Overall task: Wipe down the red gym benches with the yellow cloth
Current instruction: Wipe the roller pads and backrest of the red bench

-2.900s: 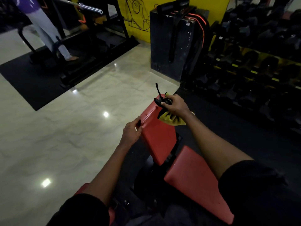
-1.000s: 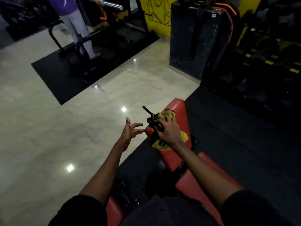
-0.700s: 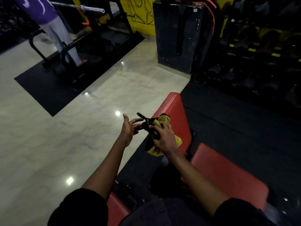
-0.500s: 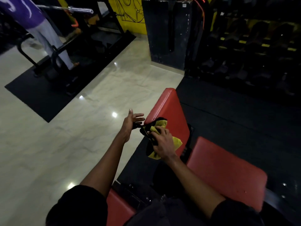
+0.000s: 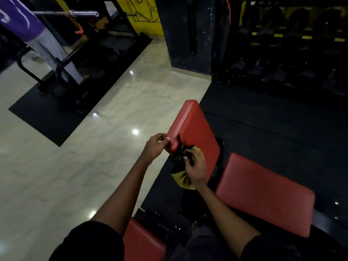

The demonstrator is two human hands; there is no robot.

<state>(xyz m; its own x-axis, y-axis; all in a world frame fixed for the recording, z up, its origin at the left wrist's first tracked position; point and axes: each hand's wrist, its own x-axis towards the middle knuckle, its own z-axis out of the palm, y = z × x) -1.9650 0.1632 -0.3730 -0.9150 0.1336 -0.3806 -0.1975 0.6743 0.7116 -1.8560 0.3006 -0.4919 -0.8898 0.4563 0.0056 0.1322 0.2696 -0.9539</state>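
Observation:
A red bench back pad tilts up in the middle of the head view. My left hand grips its near left corner. My right hand presses the yellow and black cloth against the pad's lower end; part of the cloth hangs below my palm. A red seat pad lies to the right, and another red pad shows at the bottom between my arms.
Pale marble floor spreads to the left. A person in purple stands on a black mat by a barbell rack. A dark pillar and a dumbbell rack stand behind, with black rubber flooring on the right.
My left hand went from open fingers beside the pad to gripping its corner. My right hand slid the cloth down toward the pad's lower end. The view tilted further down.

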